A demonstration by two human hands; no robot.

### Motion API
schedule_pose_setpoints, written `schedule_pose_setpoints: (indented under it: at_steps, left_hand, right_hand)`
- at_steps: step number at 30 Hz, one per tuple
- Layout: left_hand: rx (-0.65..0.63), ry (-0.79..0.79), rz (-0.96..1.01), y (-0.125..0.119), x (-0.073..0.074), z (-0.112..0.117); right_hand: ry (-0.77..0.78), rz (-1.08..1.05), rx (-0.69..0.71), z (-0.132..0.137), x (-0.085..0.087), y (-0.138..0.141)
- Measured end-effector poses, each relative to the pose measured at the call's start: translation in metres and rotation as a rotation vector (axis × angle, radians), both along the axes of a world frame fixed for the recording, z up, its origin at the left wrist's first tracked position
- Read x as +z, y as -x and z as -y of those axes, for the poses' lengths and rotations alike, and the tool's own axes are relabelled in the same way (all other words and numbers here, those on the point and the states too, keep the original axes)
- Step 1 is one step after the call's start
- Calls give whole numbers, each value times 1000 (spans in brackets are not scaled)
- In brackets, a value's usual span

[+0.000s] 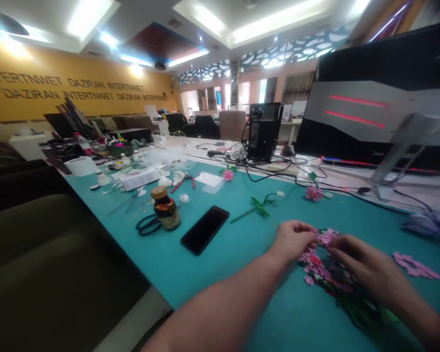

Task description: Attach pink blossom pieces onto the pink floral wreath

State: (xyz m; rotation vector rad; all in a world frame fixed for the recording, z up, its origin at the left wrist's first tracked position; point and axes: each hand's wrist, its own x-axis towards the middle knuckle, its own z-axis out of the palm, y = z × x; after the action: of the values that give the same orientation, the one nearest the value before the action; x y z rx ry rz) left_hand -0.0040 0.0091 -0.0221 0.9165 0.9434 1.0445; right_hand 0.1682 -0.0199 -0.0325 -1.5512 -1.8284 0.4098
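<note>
Between my left hand [293, 239] and my right hand [363, 259] is a cluster of pink flower pieces [327, 237]. The fingers of both hands are pinched on it, from the left and from the right. Just below lies a pile of small pink, red and green pieces [315, 266], partly covered by my right hand. A strip of pink pieces [415, 265] rests on the teal mat right of my right hand. Beyond my hands sits a pink flower with green leaves [314, 193]. To the left lies a green stem with a white bud [258, 206].
A black phone [205, 230] lies left of my left arm, beside a brown bottle with a gold cap [165, 209]. Red-handled pliers [183, 183] and another pink flower [228, 174] are farther back. Cables surround a black computer case [264, 131]; a monitor [374, 112] stands at right.
</note>
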Motion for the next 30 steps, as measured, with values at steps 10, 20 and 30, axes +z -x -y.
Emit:
schedule_pose_setpoints:
  at_steps: [10, 20, 30]
  left_hand:
    - [-21, -106, -96, 2, 7, 0]
    - [-2, -200, -206, 0, 14, 4]
    - [12, -290, -353, 1, 19, 5]
  right_hand:
    - [-3, -278, 102, -4, 14, 4]
    - [44, -406, 84, -5, 12, 6]
    - [53, -501, 104, -1, 18, 11]
